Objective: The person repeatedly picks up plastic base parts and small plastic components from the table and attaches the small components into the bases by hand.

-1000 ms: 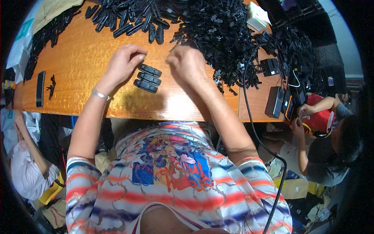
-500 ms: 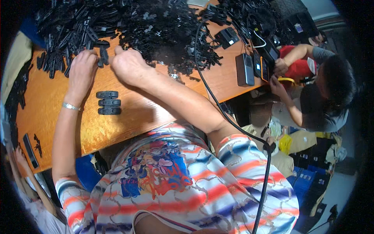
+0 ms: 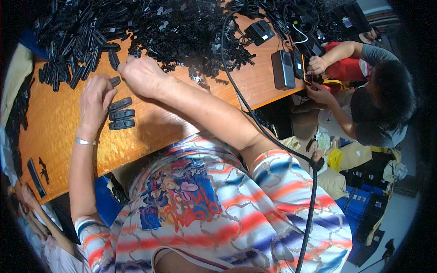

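Note:
Three long, rounded black plastic pieces [image 3: 121, 113] lie side by side on the wooden table, the farthest one slanted. My left hand [image 3: 94, 98] is curled just beside them, its thumb by the slanted piece. Another black plastic piece [image 3: 115, 81] sticks out at its fingertips and seems gripped there. Close by on the right, my right hand [image 3: 142, 75] is closed at the edge of the pile of small black parts [image 3: 177, 34]. Its fingertips are hidden behind the hand, so what they pinch does not show. A loose black piece [image 3: 113, 59] lies between the hands and the heap.
A heap of long black pieces [image 3: 68, 50] covers the far left. A black cable [image 3: 231, 79] hangs across the view at right. Beyond it are a power adapter [image 3: 260, 32], a grey box [image 3: 283, 69] and a co-worker [image 3: 378, 100] holding an orange-edged device. Another person's arms [image 3: 41, 209] show lower left.
My left hand has come nearer, from the heap to the row, with a black piece at its fingers. The row's farthest piece has turned aslant. My right hand stays by the pile.

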Available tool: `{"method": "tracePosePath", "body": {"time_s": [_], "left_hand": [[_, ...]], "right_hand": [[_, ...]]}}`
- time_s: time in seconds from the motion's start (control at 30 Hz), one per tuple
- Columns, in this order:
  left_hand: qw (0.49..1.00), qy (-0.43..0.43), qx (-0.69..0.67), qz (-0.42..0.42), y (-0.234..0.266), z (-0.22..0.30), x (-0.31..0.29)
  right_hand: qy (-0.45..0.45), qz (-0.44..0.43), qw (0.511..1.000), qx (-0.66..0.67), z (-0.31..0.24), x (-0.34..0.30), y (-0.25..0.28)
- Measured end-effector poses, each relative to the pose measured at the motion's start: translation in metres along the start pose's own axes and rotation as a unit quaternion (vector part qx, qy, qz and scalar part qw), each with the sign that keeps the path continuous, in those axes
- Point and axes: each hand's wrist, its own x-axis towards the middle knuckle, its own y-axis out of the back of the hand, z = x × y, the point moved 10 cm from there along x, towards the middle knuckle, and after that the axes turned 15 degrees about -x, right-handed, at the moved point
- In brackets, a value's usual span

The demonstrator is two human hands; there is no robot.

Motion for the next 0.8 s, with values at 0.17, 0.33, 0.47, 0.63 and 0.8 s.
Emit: {"method": "tracePosePath", "body": {"time_s": [0.17, 0.33, 0.47, 0.63, 0.8], "left_hand": [[0.994, 0.004, -0.081, 0.070, 0.009, -0.008, -0.020], [0.986, 0.075, -0.075, 0.125, 0.020, -0.032, -0.033], [0.991, 0.040, -0.005, 0.129, 0.019, -0.023, -0.032], [0.989, 0.078, -0.012, 0.124, 0.022, -0.033, -0.039], [0.985, 0.094, -0.020, 0.143, 0.023, -0.029, -0.037]], "right_hand": [[-0.021, 0.011, 0.998, 0.057, 0.008, -0.006, 0.000], [-0.047, -0.002, 0.994, 0.100, 0.015, -0.008, -0.004], [-0.057, 0.015, 0.991, 0.121, 0.017, -0.009, 0.002], [-0.035, 0.083, 0.986, 0.143, 0.016, -0.004, 0.019], [-0.066, 0.104, 0.976, 0.178, 0.010, -0.012, 0.032]]}}
